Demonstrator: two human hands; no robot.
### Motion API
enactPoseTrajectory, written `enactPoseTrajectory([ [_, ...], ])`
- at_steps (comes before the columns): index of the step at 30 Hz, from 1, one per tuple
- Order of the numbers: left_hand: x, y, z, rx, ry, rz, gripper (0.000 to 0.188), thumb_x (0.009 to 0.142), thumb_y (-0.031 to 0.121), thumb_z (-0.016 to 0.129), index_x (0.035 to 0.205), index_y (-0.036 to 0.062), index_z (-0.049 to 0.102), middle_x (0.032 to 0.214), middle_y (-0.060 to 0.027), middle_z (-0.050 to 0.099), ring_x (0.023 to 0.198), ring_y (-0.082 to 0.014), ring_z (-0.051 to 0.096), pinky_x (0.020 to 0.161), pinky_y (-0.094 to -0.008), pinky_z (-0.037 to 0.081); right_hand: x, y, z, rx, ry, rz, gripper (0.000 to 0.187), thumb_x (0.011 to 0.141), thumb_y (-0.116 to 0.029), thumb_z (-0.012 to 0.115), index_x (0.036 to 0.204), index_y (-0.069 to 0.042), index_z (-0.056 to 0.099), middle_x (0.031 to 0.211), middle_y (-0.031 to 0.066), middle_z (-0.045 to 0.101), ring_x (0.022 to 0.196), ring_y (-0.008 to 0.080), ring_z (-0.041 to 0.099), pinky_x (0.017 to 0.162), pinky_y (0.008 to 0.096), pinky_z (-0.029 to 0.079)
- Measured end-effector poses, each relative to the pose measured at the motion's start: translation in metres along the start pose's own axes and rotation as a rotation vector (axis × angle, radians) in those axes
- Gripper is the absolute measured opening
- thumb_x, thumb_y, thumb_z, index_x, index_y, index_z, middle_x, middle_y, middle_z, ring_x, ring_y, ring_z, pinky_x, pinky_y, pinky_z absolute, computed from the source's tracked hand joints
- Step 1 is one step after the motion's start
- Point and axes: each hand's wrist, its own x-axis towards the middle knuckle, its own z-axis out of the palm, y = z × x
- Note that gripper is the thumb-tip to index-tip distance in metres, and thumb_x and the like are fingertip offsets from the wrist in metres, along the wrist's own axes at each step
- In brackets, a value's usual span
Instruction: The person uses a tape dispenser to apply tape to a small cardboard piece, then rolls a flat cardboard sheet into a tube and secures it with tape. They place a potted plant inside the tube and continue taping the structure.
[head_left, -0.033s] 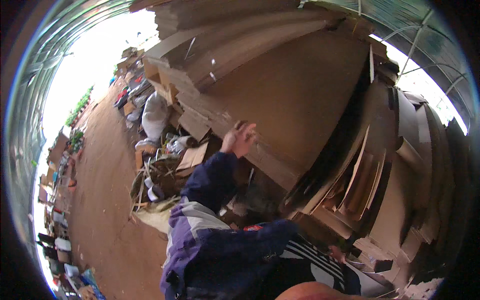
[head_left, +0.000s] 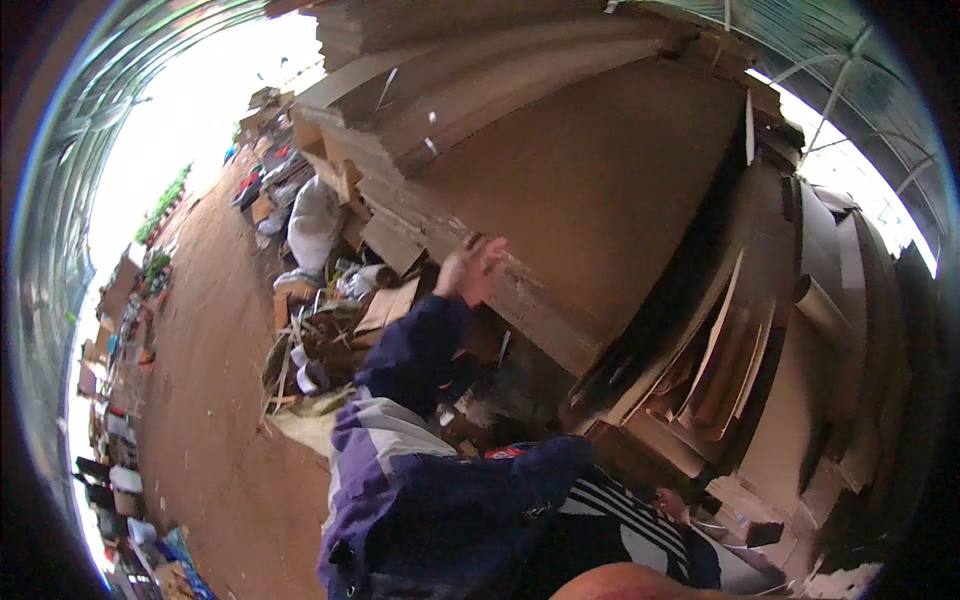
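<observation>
My left hand (head_left: 472,270) is at the near left edge of a tall stack of flattened brown cardboard (head_left: 580,190). Its fingers are apart and bent toward the sheets, with nothing seen in them; whether they touch the edge is unclear. A dark blue cuff covers that wrist. Low on the right, beyond the white-striped dark cloth, only a little of my right hand (head_left: 672,506) shows. Its fingers are too small and hidden to read. Beside it lie torn cardboard pieces (head_left: 745,505).
Upright cardboard sheets (head_left: 725,360) lean on the right. Left of the stack are a white sack (head_left: 314,225), mixed scrap and strapping (head_left: 315,350). A brown dirt path (head_left: 215,370) runs along the left, with boxes and clutter (head_left: 125,480) at its far side.
My left hand has shifted slightly left relative to the cardboard edge. The whole view has moved a little. My right hand looks nearly unchanged.
</observation>
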Motion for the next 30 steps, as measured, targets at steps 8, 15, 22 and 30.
enactPoseTrajectory([
  [8, 0.043, -0.071, -0.147, 0.596, 0.197, -0.068, 0.026, 0.088, 0.009, 0.056, 0.113, 0.0160, 0.061, 0.103, -0.0148, 0.065, 0.087, -0.0397, 0.064, 0.073, -0.0468, 0.052, -0.031, -0.032, -0.002, -0.344, 0.836, -0.211, 0.027, 0.081, -0.005, 0.057, 0.107, -0.005, 0.067, 0.093, 0.0150, 0.068, 0.081, 0.0267, 0.065, 0.074, 0.0372, 0.054],
  [15, 0.163, -0.216, -0.234, 0.757, 0.610, -0.061, 0.037, 0.084, 0.011, 0.056, 0.122, 0.0128, 0.054, 0.115, -0.0212, 0.060, 0.098, -0.0415, 0.062, 0.079, -0.0509, 0.051, -0.056, -0.184, -0.048, 0.123, 1.271, 0.011, 0.014, 0.094, -0.019, 0.058, 0.095, -0.007, 0.063, 0.084, 0.0059, 0.063, 0.068, 0.0157, 0.056, 0.069, 0.0298, 0.051],
  [22, 0.261, -0.294, -0.313, 0.835, 0.499, 0.075, 0.045, 0.084, 0.011, 0.059, 0.128, 0.0124, 0.050, 0.130, -0.0189, 0.051, 0.115, -0.0420, 0.055, 0.093, -0.0506, 0.048, -0.023, -0.363, -0.046, -0.651, 1.321, -0.055, 0.023, 0.097, -0.012, 0.055, 0.114, -0.003, 0.067, 0.102, 0.0125, 0.070, 0.084, 0.0238, 0.066, 0.077, 0.0350, 0.055],
  [30, 0.300, -0.301, -0.345, 0.818, 0.037, 0.051, 0.063, 0.076, -0.006, 0.059, 0.135, 0.0117, 0.046, 0.132, -0.0203, 0.047, 0.122, -0.0431, 0.050, 0.099, -0.0482, 0.046, 0.023, -0.433, -0.028, -0.642, 1.186, -0.103, 0.021, 0.090, -0.005, 0.057, 0.107, -0.002, 0.069, 0.099, 0.0194, 0.071, 0.084, 0.0377, 0.069, 0.073, 0.0428, 0.056],
])
